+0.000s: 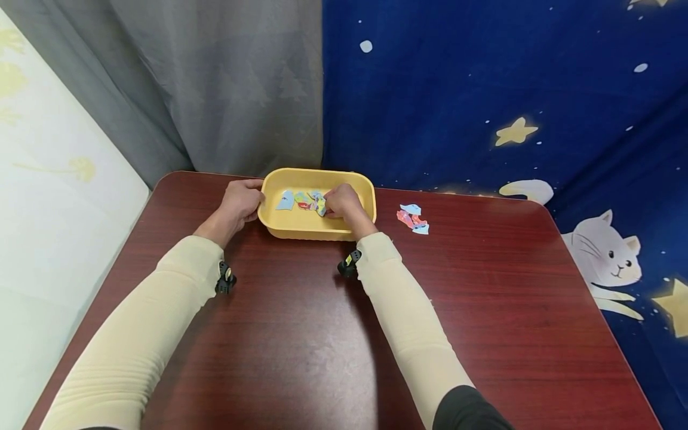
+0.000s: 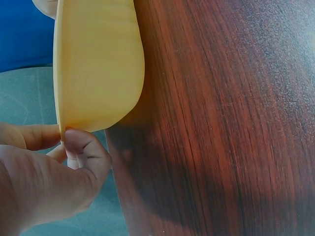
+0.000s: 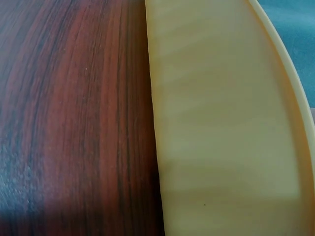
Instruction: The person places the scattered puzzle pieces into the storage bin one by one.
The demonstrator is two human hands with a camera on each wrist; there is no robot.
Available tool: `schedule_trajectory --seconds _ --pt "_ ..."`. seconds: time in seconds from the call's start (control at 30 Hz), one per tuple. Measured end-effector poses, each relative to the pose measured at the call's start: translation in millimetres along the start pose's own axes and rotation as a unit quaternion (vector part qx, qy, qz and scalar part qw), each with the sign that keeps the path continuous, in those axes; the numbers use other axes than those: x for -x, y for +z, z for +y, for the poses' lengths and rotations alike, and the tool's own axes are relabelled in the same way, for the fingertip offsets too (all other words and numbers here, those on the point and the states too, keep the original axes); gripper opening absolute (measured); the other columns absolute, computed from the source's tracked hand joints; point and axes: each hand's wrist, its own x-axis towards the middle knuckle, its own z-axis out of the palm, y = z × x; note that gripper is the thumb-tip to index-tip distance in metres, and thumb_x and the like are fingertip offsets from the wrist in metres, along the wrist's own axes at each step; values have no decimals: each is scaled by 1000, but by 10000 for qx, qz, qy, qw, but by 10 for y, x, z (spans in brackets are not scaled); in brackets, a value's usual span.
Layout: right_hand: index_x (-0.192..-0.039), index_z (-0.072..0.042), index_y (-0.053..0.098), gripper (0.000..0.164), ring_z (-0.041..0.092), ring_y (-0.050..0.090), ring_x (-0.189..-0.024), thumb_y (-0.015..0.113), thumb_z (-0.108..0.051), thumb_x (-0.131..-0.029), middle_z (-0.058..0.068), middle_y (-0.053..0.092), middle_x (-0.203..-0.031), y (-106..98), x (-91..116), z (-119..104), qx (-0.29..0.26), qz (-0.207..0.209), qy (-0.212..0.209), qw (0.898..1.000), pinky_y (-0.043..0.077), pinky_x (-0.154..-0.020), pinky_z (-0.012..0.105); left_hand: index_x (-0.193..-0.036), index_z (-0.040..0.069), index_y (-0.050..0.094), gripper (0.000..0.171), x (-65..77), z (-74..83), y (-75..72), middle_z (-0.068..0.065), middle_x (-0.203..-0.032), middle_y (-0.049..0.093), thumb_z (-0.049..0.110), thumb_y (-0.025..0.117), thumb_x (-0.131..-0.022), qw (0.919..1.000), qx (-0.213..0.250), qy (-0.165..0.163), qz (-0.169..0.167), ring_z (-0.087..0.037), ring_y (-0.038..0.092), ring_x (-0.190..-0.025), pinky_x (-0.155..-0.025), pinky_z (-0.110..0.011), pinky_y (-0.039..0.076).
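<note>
A yellow plastic bin (image 1: 317, 234) stands near the table's back edge. At its left end my left hand (image 1: 242, 200) pinches the rim between thumb and fingers, plain in the left wrist view, where the hand (image 2: 54, 172) shows beside the bin wall (image 2: 101, 64). Inside lie several flat, irregular printed pieces (image 1: 304, 202) in red, green and purple, with a light blue piece (image 1: 285, 200) left of them. My right hand (image 1: 344, 203) reaches over the front rim, fingertips down at the rightmost piece (image 1: 321, 203). Its fingertips are hidden, so I cannot tell whether they grip it.
Right of the bin, a small group of red and light blue printed pieces (image 1: 412, 219) lies on the dark red wooden table (image 1: 510, 286). Behind the table hang a grey curtain (image 1: 226, 89) and a blue one (image 1: 430, 107). The right wrist view shows the bin's outer wall (image 3: 221, 118).
</note>
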Motion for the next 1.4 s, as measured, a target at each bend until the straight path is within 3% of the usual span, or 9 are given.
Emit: schedule_trajectory --seconds 0.23,0.33,0.5,0.6,0.7,0.83,0.97,1.2,1.4 --pt "-100 -3 73 20 15 58 -62 57 1 -87 4 61 -90 -6 -7 0 330 73 -21 9994 57 -60 26 -144 12 49 49 -6 3 12 -18 -110 57 5 46 -95 10000 26 27 26 -9 47 -47 -47 -23 43" --pt "-88 -5 70 13 15 57 -60 57 -4 -90 3 57 -81 -7 -2 -2 389 108 -23 9992 56 -58 24 -143 13 50 49 1 6 18 -17 -105 57 5 47 -95 10000 40 37 39 -9 46 -47 -47 -23 43" --pt "-63 -10 47 28 13 51 -48 53 -3 -89 3 48 -64 -16 2 -16 621 180 -5 9979 47 -46 21 -142 10 51 50 8 9 19 -14 -99 59 2 47 -92 9999 101 107 52 -9 49 -48 -47 -22 43" --pt "-59 -12 41 32 13 50 -47 53 -3 -88 3 47 -60 -39 2 -23 678 271 19 9973 44 -44 21 -142 9 50 51 13 13 17 -13 -98 59 1 47 -92 9998 120 127 31 -8 51 -49 -47 -22 44" --pt "-58 -11 43 32 16 54 -53 55 -1 -87 5 51 -60 -77 3 -25 323 353 23 9989 48 -49 23 -143 9 50 52 14 15 12 -12 -93 60 1 47 -92 9999 114 121 8 -9 51 -48 -47 -22 44" --pt "-61 -5 50 26 23 60 -65 54 1 -86 13 59 -70 -135 20 -27 -278 349 -55 9990 57 -65 33 -142 10 51 52 7 6 6 -8 -81 60 0 47 -91 9998 123 139 40 -9 47 -44 -45 -23 42" --pt "-76 1 61 15 28 68 -78 54 -3 -89 18 67 -84 -204 47 -43 -344 316 -125 9988 58 -77 38 -142 10 51 53 -4 -4 6 -6 -75 59 1 47 -90 9998 77 164 60 -9 46 -43 -45 -23 42" --pt "-90 5 67 14 24 70 -75 57 -6 -90 18 70 -88 -424 141 -107 -667 485 -303 9961 58 -75 35 -142 11 51 51 1 -4 11 -6 -77 59 2 47 -92 9998 -26 177 113 -9 47 -44 -46 -24 43" --pt "-102 10 67 22 24 69 -78 56 -6 -91 25 69 -103 -750 241 -131 -1221 373 -488 9906 58 -79 35 -142 11 51 52 9 -4 13 -6 -75 58 2 47 -91 9998 4 176 120 -10 46 -44 -46 -23 42"
